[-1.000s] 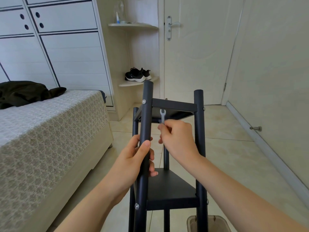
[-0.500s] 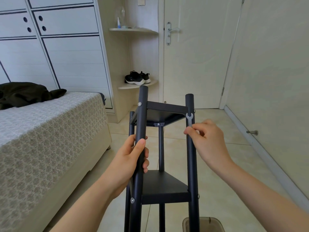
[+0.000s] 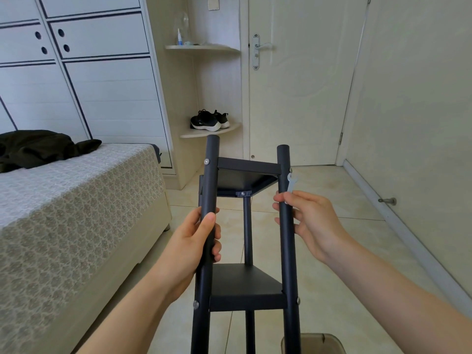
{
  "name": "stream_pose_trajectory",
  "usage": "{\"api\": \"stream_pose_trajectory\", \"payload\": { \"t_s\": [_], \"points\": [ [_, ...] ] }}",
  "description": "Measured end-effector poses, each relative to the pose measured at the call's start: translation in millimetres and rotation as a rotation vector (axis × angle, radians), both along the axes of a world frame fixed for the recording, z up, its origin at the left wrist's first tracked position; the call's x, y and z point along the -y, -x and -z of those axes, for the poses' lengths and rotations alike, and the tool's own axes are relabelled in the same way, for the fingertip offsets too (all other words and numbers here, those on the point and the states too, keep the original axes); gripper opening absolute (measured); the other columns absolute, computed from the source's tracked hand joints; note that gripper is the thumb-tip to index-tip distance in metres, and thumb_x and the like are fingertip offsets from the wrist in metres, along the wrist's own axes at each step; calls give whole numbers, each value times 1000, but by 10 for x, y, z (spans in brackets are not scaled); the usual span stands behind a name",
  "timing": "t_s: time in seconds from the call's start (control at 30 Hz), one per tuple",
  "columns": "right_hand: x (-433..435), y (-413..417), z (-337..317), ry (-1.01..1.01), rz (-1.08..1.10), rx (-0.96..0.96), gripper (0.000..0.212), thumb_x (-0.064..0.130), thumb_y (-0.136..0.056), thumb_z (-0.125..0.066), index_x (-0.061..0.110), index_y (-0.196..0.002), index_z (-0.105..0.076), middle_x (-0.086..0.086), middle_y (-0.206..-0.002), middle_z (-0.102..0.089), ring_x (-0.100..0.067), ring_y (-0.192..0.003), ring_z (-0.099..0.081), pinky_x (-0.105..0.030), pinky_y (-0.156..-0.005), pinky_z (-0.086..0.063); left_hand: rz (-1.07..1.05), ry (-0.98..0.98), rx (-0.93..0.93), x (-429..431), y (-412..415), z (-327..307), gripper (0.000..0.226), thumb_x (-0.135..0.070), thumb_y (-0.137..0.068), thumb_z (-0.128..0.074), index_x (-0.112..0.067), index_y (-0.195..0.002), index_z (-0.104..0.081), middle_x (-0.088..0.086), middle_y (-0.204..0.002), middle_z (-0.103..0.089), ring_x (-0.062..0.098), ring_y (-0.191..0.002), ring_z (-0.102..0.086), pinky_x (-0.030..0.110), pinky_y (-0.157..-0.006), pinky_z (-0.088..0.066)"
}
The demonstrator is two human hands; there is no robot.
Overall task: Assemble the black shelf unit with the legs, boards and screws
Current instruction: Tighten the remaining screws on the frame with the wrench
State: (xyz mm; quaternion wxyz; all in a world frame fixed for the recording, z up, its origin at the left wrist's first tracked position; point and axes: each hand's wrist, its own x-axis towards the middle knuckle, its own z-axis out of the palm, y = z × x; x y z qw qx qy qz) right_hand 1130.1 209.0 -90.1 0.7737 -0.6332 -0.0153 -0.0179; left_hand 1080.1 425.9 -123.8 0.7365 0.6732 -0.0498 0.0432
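The black shelf unit [image 3: 245, 282] leans toward the person, and its right-side leg [image 3: 286, 238] serves as the landmark here. The coming move turns on a screw [image 3: 290, 170] that sits on the outer face of that leg, level with the upper board [image 3: 247, 166].

The right hand [image 3: 315, 221] is much the nearer one. It lies just outside the leg, with fingertips reaching across the front of it. Its grip is a pinch on a small flat grey spanner [image 3: 291, 183].

The spanner's long axis runs nearly parallel to the leg, and its open end points up along it toward the screw. That open end sits just below the screw head and close against the leg's outer side. Whether it already touches the head I cannot tell. From the grip, then, the screw lies straight up the leg and a little way off.

I judge the open end must slide up and turn in to seat on the head.

The left hand [image 3: 196, 241] is across the unit from the landmark. Its grip is clenched around the left-side leg [image 3: 210, 180], between the two boards, steadying the frame.
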Motion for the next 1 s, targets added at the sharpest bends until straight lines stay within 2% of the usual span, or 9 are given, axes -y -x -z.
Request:
{"api": "stream_pose_trajectory", "payload": {
  "t_s": [0.13,0.27,0.37,0.43,0.53,0.6,0.77,1.0],
  "points": [
    [-17,-16,-27,-6,7,39,30,9,-95,-61,13,-72,-79,-12,-101,-74,-31,-105,-68,-51,-91,-56,-51,-34,50,-30,-31,18,41,-44,-88,-56,-16,-118,-58,0,-78,-56,16,-61,-51,31,-64,-51],
    [-50,-13,-86,1,-3,87,27,11,-94,-62,15,-75,-80,0,-96,-76,-23,-101,-70,-50,-94,-54,-82,-79,78,-62,-46,-8,37,-46,-88,-55,-21,-116,-59,2,-80,-58,19,-65,-54,31,-68,-52],
    [-65,-3,-117,18,-6,118,28,11,-94,-63,17,-73,-81,3,-95,-76,-20,-99,-71,-51,-96,-54,-105,-130,81,-93,-52,-7,20,-35,-101,-50,-25,-115,-59,0,-80,-60,19,-69,-58,33,-74,-54],
    [-75,0,-116,18,-9,126,26,11,-93,-64,17,-74,-81,4,-99,-76,-22,-99,-70,-53,-95,-54,-137,-164,67,-116,-66,6,16,-31,-104,-47,-27,-114,-59,-3,-80,-63,17,-71,-63,33,-77,-56],
    [-102,6,-106,39,-15,136,22,12,-92,-65,16,-77,-81,5,-108,-74,-22,-100,-70,-52,-95,-54,-199,-194,41,-139,-94,26,14,-29,-105,-47,-28,-113,-59,-6,-82,-66,14,-75,-68,29,-75,-59],
    [-113,9,-104,56,-19,143,21,14,-92,-65,16,-79,-81,5,-114,-72,-22,-102,-68,-52,-96,-53,-236,-203,26,-145,-103,30,15,-28,-105,-47,-28,-114,-59,-4,-86,-67,14,-78,-70,32,-77,-61],
    [-112,29,-114,84,-54,157,19,18,-92,-65,19,-82,-81,-1,-119,-70,-20,-107,-67,-49,-97,-53,-326,-230,11,-160,-129,17,25,-28,-105,-47,-23,-128,-54,-1,-94,-68,14,-83,-72,31,-77,-61],
    [-94,41,-145,133,-158,213,19,15,-94,-64,17,-86,-81,4,-102,-75,-16,-102,-69,-37,-85,-59,-449,-341,34,-212,-144,-94,24,-24,-105,-48,-19,-127,-56,1,-101,-67,17,-84,-70,37,-83,-59]
  ]
}}
